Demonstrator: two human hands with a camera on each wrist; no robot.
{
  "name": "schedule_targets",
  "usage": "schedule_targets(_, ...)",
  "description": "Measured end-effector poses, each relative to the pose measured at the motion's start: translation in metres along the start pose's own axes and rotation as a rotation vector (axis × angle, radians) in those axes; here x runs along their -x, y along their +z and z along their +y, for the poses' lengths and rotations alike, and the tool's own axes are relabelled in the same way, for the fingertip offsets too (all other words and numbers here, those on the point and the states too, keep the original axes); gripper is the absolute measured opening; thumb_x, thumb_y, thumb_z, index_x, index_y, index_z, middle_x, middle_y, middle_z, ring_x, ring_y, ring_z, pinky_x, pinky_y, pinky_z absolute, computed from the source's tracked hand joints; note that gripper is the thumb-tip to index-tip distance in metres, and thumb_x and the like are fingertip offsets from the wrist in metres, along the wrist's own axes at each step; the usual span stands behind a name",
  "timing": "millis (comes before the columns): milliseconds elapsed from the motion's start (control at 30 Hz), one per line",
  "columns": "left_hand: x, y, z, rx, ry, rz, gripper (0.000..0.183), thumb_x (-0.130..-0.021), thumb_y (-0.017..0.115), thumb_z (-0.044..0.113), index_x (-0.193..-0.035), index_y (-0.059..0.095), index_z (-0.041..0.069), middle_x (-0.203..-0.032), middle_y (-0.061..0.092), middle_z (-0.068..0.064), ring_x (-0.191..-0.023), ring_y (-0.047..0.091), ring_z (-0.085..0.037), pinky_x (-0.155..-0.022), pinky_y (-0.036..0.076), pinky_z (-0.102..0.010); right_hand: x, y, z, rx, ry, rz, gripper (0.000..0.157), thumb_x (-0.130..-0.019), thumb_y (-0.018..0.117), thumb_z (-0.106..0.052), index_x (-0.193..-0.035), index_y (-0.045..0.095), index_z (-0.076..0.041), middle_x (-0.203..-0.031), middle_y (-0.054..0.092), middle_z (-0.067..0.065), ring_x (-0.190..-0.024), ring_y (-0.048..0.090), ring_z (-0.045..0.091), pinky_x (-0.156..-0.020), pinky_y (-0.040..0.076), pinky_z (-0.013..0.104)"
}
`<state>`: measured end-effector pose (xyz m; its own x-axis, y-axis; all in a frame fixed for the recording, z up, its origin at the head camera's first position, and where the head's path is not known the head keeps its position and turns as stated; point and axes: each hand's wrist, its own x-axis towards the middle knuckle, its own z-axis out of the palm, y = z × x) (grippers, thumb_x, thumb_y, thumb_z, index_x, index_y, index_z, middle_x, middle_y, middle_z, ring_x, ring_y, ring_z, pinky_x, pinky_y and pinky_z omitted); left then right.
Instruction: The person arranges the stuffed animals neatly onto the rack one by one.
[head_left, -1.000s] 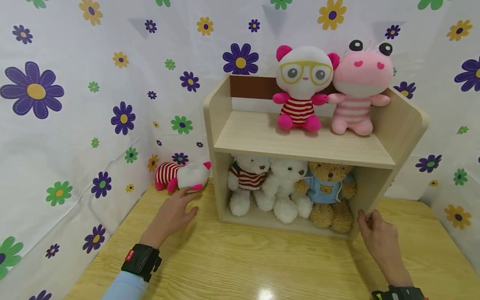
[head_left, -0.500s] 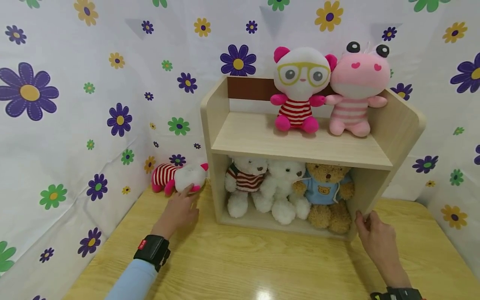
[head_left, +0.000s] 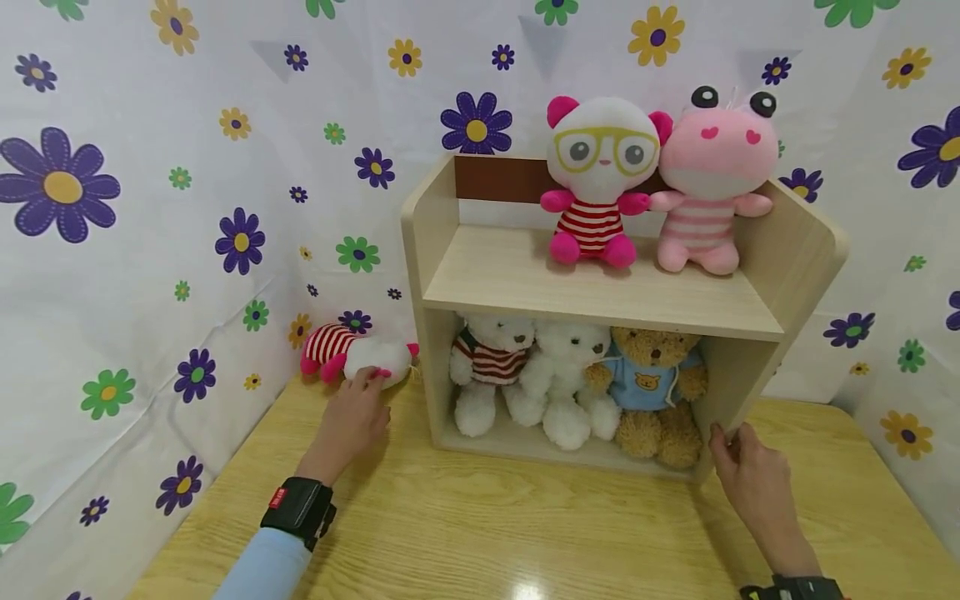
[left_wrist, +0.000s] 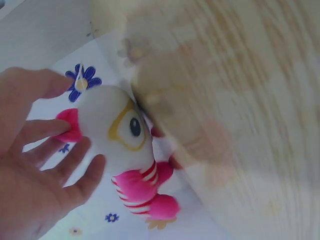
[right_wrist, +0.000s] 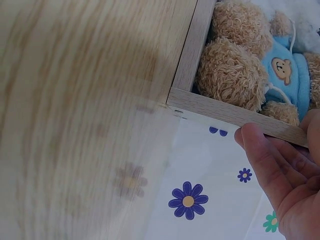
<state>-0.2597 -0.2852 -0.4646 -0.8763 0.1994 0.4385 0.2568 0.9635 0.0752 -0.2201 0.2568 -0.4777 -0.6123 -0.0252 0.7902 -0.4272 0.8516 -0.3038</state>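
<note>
A plush panda [head_left: 367, 358] with pink ears and a red-striped body lies on its side left of the small wooden shelf [head_left: 600, 308]. My left hand [head_left: 348, 429] touches its near pink ear [left_wrist: 70, 125] with the fingertips; the thumb stands apart from the toy in the left wrist view. Yellow glasses show on the panda's face there. My right hand [head_left: 757, 479] grips the front edge of the shelf's right side panel [right_wrist: 230, 110], low down, fingers along the outer face. Inside that panel sits a brown teddy bear [head_left: 660, 392] in a blue hoodie.
On the upper board sit another plush panda with glasses [head_left: 596, 225] and a pink plush toy [head_left: 712, 158] with bulging eyes. Two white teddy bears, one in a striped sweater [head_left: 495, 358], fill the lower compartment's left. A flowered cloth [head_left: 180, 333] hangs behind the wooden table [head_left: 480, 533].
My left hand has moved up onto the lying panda's head, and its near ear has shifted under the fingers. My right hand keeps its grip on the shelf.
</note>
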Motion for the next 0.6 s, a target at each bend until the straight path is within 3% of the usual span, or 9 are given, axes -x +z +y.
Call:
schedule_targets(133,-0.001,-0.010,-0.002,0.014,0.000,0.146,0.048,-0.084,0.081,0.016,-0.125,0.064,-0.004,-0.132,0.058,-0.023,-0.103,0.063,-0.046,-0.082,0.057,-0.058,0.000,0.000,0.000,0.007,-0.006,0.007,0.019,-0.083,0.072,0.005,-0.072,0.057,0.002,-0.050,0.054,0.004,-0.046,0.028,-0.017,-0.034,0.024,0.014)
schedule_targets(333,-0.003,-0.024,-0.001,0.041,0.004,0.374,0.070,-0.071,0.094,0.028,-0.125,0.061,-0.003,-0.131,0.058,-0.024,-0.114,0.057,-0.047,-0.087,0.052,-0.062,0.001,0.000,0.001,0.009,-0.029,0.011,0.019,-0.082,0.073,0.007,-0.072,0.057,0.003,-0.050,0.054,0.005,-0.045,0.028,-0.016,-0.034,0.023,0.014)
schedule_targets(500,-0.004,-0.030,0.000,0.116,0.004,0.488,0.089,-0.065,0.096,0.038,-0.132,0.055,-0.002,-0.141,0.050,-0.025,-0.123,0.042,-0.047,-0.087,0.037,-0.058,0.001,0.001,0.001,0.005,-0.023,0.008,0.019,-0.082,0.073,0.007,-0.072,0.057,0.002,-0.050,0.053,0.004,-0.043,0.031,-0.013,-0.034,0.024,0.015)
schedule_targets(600,-0.004,-0.033,0.001,0.155,0.010,0.528,0.088,-0.068,0.093,0.037,-0.135,0.052,-0.003,-0.144,0.046,-0.025,-0.123,0.039,-0.046,-0.090,0.034,-0.057,0.001,0.001,-0.001,0.003,-0.021,0.009,0.019,-0.082,0.073,0.006,-0.072,0.057,0.002,-0.050,0.053,0.004,-0.044,0.032,-0.013,-0.034,0.024,0.014)
